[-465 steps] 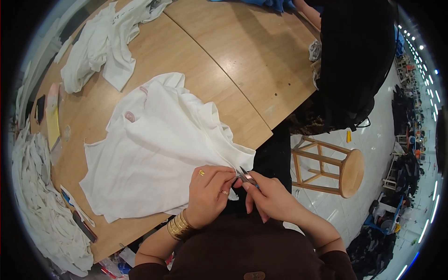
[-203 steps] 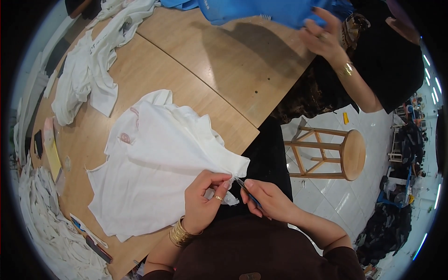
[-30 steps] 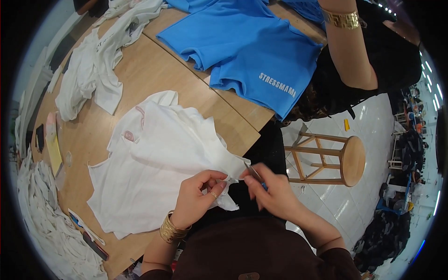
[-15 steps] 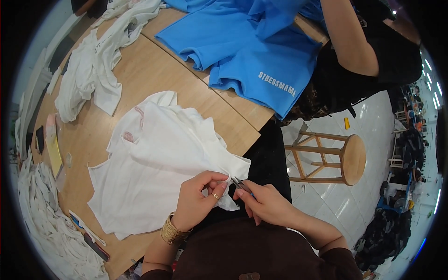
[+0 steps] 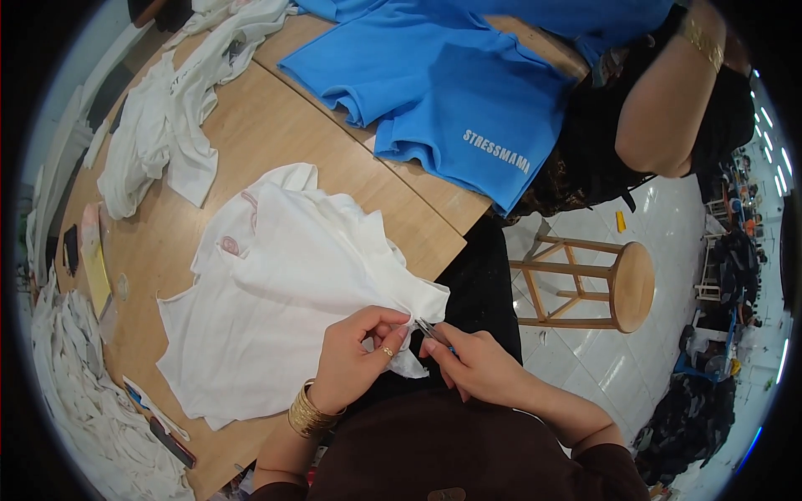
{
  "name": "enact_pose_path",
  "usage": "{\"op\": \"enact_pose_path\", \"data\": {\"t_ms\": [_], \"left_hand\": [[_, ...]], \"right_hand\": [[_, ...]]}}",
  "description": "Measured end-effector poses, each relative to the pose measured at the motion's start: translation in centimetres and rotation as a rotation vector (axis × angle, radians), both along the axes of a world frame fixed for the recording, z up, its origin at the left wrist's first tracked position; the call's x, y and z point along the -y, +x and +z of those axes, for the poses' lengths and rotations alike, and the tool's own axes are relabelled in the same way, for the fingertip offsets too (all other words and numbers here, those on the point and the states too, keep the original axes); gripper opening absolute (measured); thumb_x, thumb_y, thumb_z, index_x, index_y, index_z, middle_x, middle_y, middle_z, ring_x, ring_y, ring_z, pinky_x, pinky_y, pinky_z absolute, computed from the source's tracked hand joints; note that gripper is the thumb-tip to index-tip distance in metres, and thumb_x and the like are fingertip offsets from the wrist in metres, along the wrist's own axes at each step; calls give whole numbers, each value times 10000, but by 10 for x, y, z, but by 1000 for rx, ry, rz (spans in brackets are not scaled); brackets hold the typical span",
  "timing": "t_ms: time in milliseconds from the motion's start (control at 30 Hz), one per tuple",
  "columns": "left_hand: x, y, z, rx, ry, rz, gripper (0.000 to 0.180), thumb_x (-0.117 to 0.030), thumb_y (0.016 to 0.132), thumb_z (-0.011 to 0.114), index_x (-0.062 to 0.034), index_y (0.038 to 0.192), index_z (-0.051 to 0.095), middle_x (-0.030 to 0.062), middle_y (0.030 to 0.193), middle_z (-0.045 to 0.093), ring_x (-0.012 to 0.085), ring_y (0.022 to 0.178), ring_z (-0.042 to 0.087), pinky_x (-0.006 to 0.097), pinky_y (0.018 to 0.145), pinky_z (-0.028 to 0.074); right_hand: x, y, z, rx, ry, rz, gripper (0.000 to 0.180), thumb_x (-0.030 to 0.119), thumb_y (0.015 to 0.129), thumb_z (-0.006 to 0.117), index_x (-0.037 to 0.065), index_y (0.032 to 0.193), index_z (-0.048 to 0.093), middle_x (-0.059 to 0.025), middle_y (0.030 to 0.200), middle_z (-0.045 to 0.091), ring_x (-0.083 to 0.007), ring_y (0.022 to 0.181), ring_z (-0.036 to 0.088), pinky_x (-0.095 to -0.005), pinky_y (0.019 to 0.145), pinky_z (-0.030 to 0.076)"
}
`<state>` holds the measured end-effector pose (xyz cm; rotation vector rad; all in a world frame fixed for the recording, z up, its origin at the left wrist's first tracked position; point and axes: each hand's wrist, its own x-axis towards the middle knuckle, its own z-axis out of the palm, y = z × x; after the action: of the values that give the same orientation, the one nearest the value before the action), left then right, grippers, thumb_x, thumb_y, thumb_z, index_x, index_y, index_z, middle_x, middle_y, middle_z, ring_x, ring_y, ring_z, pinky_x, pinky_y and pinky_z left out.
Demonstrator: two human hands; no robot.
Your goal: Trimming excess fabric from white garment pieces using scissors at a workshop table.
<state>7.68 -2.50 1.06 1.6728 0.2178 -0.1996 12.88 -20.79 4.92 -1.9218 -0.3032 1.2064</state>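
Just below the middle of the frame, the left hand [image 5: 359,355] pinched the edge of a white shirt [image 5: 276,309], fingers curled tight on the fabric. The shirt lay spread over the wooden table [image 5: 276,142], its corner hanging off the near edge. The right hand [image 5: 472,367] held small metal snips [image 5: 428,331] at that corner, fingers closed around them. A blue shirt [image 5: 443,83] lay at the top of the frame, a wooden stool [image 5: 614,284] at the right.

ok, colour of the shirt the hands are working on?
White shirt, with faint pink marks near the collar; head view.
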Motion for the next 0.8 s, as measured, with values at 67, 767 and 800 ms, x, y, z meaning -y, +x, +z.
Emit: {"op": "enact_pose_path", "data": {"t_ms": [67,767,800], "left_hand": [[0,0,0,-5,4,-3,166,-14,808,642,-6,974,645,16,715,599,64,619,495,205,586,425],[12,-3,-8,33,-48,39,131,-14,828,630,17,956,638,-11,713,592,33,652,498,191,595,398],[11,-2,-7,-1,-87,38,132,-15,829,632,19,957,639,-15,713,585,30,653,491,188,598,395]], "right_hand": [[0,0,-1,15,8,-1,255,224,989,382,10,967,520,-50,531,523,-133,398,529,-257,411,409],[-8,-10,-23,-233,270,-449,348,294,1008,342,33,841,500,0,507,438,-59,421,362,-213,438,302],[-8,-8,-22,-215,228,-480,348,288,1009,339,35,826,493,2,507,432,-58,433,370,-212,452,308]]}}
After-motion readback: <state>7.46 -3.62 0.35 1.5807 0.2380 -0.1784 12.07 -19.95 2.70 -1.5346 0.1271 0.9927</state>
